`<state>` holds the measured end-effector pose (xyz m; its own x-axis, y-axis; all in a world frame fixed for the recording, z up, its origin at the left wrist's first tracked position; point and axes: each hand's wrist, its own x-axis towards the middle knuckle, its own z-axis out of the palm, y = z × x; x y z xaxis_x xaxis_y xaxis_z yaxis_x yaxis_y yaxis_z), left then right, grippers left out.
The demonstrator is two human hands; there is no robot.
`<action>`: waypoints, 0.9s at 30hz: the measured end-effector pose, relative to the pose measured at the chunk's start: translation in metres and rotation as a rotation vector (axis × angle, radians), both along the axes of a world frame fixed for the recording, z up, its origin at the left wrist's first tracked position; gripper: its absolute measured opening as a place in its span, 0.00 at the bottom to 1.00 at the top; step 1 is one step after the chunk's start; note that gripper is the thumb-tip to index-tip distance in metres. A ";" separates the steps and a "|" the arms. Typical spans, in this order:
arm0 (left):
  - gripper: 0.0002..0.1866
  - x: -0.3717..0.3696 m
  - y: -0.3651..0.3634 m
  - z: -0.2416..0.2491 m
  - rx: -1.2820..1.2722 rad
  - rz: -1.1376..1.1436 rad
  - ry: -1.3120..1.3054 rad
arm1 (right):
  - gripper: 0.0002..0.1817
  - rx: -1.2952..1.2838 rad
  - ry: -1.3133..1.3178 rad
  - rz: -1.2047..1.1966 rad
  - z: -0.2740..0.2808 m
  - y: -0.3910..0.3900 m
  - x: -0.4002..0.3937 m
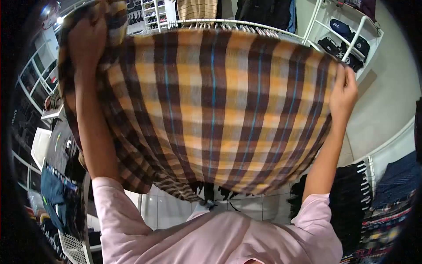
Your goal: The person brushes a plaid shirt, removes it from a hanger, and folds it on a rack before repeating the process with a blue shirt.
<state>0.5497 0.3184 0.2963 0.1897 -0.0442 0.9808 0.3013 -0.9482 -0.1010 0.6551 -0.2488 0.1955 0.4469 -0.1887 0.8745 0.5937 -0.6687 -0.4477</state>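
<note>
A large plaid scarf (228, 105) in yellow, brown and grey, with thin blue lines, is spread wide in front of me. Its upper left part is gripped by my left hand (89, 42), raised high, with some cloth folded over and hanging around that forearm. My right hand (344, 92) pinches the upper right corner between thumb and fingers. Between the two hands the top edge runs nearly straight. Lower down, the cloth sags in a curve toward my body, and dark fringe-like strands show at the bottom.
Behind the scarf stands a white clothes rail (246, 24) with many hangers. Caps (340, 28) sit on a white shelf at upper right. Folded garments (391, 224) and black fringed cloth (338, 211) lie at lower right. More clothes (59, 198) are at left, above a white tiled floor (167, 204).
</note>
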 end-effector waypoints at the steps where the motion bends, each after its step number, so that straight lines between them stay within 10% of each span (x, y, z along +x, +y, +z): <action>1: 0.27 0.037 0.024 0.015 0.059 0.043 0.076 | 0.17 -0.050 0.030 -0.025 0.007 0.006 0.039; 6: 0.30 0.194 0.047 -0.040 -0.394 -0.229 0.294 | 0.17 -0.177 0.190 -0.049 -0.044 0.050 0.187; 16: 0.33 0.293 0.075 -0.355 -0.910 -0.355 0.543 | 0.13 -0.326 0.481 -0.134 -0.273 0.091 0.255; 27: 0.27 0.221 0.049 -0.272 -1.143 -0.755 0.494 | 0.09 -0.124 0.508 0.186 -0.225 0.058 0.225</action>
